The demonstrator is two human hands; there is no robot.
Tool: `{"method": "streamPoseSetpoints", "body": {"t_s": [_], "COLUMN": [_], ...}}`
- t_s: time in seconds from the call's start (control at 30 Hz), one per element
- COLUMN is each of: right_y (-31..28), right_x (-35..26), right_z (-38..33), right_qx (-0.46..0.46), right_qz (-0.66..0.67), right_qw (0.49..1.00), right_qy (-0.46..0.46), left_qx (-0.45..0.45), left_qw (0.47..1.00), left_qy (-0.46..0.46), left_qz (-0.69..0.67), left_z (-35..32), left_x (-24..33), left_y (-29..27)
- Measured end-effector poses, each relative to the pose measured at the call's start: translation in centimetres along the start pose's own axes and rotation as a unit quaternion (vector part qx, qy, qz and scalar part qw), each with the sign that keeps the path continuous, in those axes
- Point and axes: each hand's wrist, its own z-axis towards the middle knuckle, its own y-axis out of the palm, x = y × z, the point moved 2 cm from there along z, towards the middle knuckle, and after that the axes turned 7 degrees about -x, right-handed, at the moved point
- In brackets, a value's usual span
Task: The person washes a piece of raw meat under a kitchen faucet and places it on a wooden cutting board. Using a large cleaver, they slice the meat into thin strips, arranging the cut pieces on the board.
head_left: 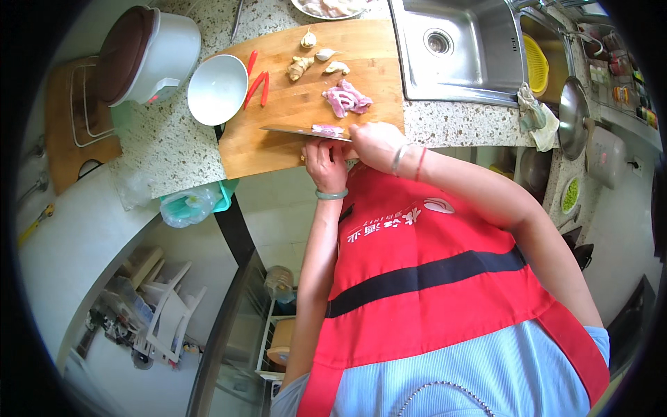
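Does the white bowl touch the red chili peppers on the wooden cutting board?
Apart. The head view shows a strip of bare board between the white bowl and the red chili peppers.

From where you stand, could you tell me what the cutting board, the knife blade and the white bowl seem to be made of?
Cutting board: wood or bamboo, warm brown with visible grain, matte. Knife blade: metal, likely steel, grey and flat with a dull sheen. White bowl: smooth and glossy, ceramic or perhaps plastic; the look leaves that open.

The right hand (375,142) is covering its own fingers. The plate (326,8) is running off the top edge. The knife (306,132) handle is lying hidden inside the left hand (325,165).
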Motion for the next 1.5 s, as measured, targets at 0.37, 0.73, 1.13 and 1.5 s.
{"method": "streamPoseSetpoints", "body": {"t_s": [0.37, 0.73, 1.13, 1.5], "right_y": [-2.1, -0.7, -0.1, 0.3], "right_x": [5.4, 3.7, 3.2, 2.7], "right_z": [-3.0, -4.3, -5.7, -4.2], "right_qx": [0.014, 0.135, 0.028, -0.024], "right_qz": [0.170, 0.046, -0.016, 0.084], "right_qw": [0.985, 0.989, 0.999, 0.996], "right_qy": [0.029, -0.033, -0.007, 0.030], "left_qx": [0.031, -0.003, 0.028, 0.025], "left_qw": [0.999, 0.998, 0.999, 0.999], "left_qy": [-0.010, -0.038, -0.034, -0.026], "left_qz": [-0.028, -0.043, -0.019, -0.031], "left_z": [-0.8, -0.5, -0.5, -0.6], "left_x": [0.2, 0.2, -0.4, -0.6], "left_y": [-0.9, -1.1, -0.9, -1.2]}}
